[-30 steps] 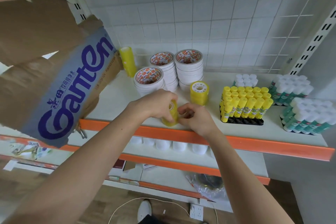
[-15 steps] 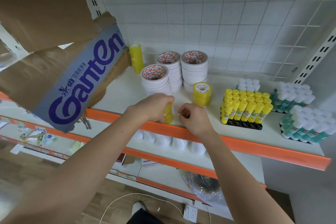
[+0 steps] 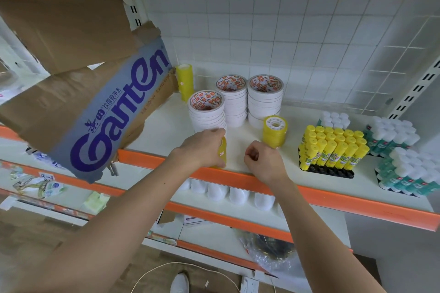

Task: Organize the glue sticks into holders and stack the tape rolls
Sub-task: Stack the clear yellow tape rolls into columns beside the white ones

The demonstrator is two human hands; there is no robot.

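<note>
Landmark: orange front lip [image 3: 238, 177] of the white shelf [image 3: 166, 131].

Left hand [image 3: 204, 147] sits just behind the lip, fingers curled round a stack of yellow tape rolls [image 3: 222, 153]; the stack stands upright on the shelf, base at the lip, mostly hidden by the hand.

Right hand [image 3: 263, 162] is just beside it over the lip, fingers curled into a loose fist; nothing visible in it.

Second yellow tape stack [image 3: 274, 131] stands further back from the lip, behind the right hand.

Three stacks of white tape rolls [image 3: 238, 102] stand well behind the lip, near the tiled back wall; another tall yellow roll stack [image 3: 184, 79] stands beside a torn cardboard box [image 3: 95, 102].

Along the lip to the right: yellow glue sticks [image 3: 333, 150] upright in a black holder [image 3: 333, 171], then white-capped green glue sticks [image 3: 400, 157].
</note>
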